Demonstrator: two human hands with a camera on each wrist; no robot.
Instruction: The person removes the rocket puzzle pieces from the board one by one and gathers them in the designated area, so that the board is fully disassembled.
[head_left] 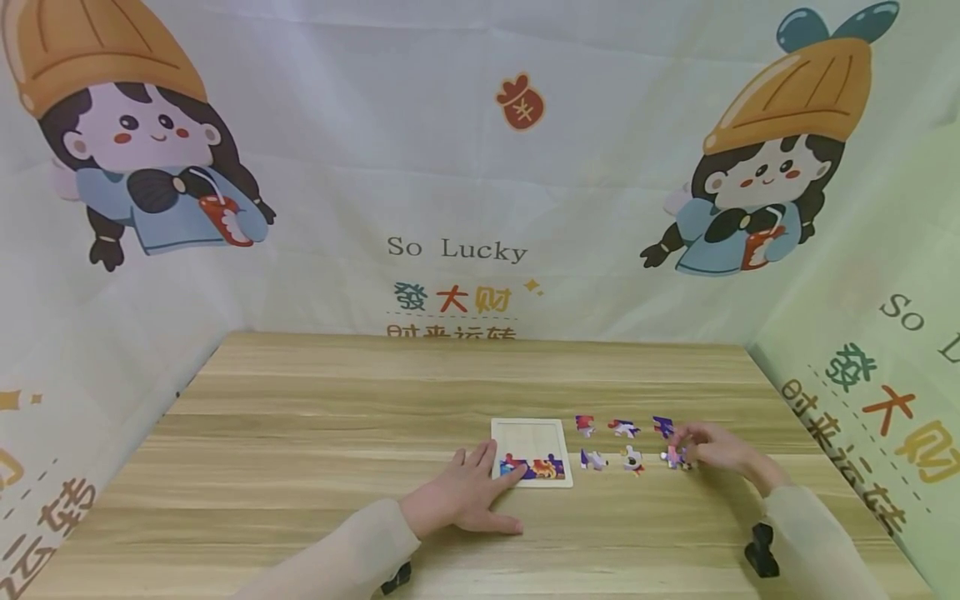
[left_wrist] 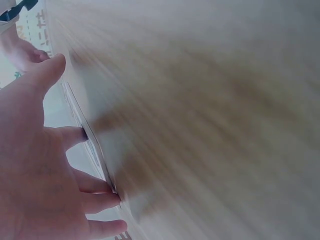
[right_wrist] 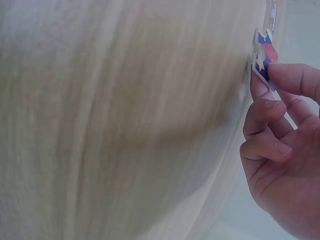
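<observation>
- Apparently at the pick-up stage: right hand, grip clamped by thumb and finger on one blue-and-pink, star-marked jigsaw piece, right end of near loose row, brown wood-grain counter.
- Left hand: grip spread, fingers straight, at square cream-rimmed puzzle tray.
- Next, by judgement: leftward carry, alignment, pressing into bare tray area.
- Long axis: steep in right wrist view, foreshortened; starred end nearest fingertips.
</observation>
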